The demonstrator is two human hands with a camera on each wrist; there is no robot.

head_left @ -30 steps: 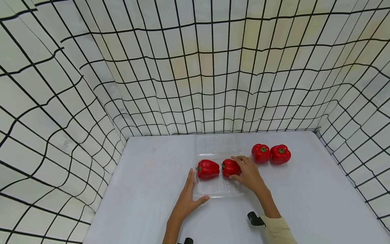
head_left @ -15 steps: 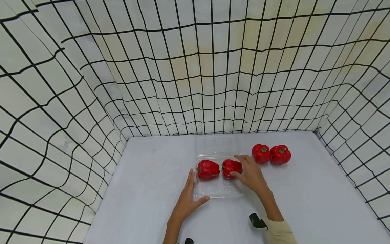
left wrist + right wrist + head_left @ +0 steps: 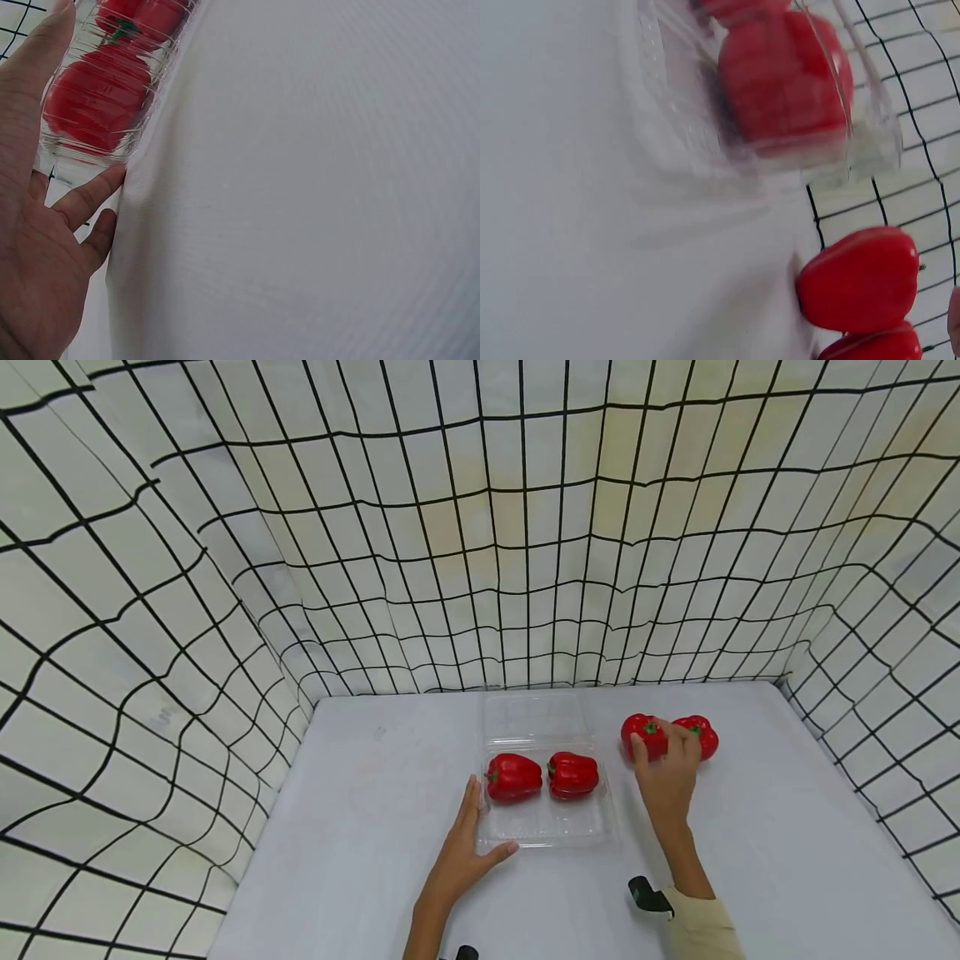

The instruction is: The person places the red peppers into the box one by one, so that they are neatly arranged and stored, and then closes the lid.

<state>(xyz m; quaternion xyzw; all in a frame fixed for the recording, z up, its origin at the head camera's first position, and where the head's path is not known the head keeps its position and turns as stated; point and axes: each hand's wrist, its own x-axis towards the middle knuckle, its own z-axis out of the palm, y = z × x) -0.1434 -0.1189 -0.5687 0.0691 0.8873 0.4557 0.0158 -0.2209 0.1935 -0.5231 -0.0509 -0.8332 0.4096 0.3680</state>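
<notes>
A clear plastic clamshell container (image 3: 551, 835) lies with its lid folded back. Inside it, a red bell pepper (image 3: 513, 777) sits on the left and a second pepper (image 3: 573, 775) on the right. My left hand (image 3: 459, 852) touches the container's left side, fingers straight and thumb spread by the front corner; the left wrist view shows its fingertips at the container wall. My right hand (image 3: 667, 774) is over two loose peppers, one on the left (image 3: 637, 727) and one on the right (image 3: 701, 731), partly covering both. Only a bit of a fingertip (image 3: 954, 322) shows in the right wrist view, apart from the peppers.
The container's transparent lid (image 3: 532, 716) extends toward the back of the white table (image 3: 360, 827). A black grid (image 3: 487, 560) over white walls stands behind the table and along both sides.
My right hand has let go of the pepper on the container's right side and moved right to the two loose peppers. The left hand stays at the container.
</notes>
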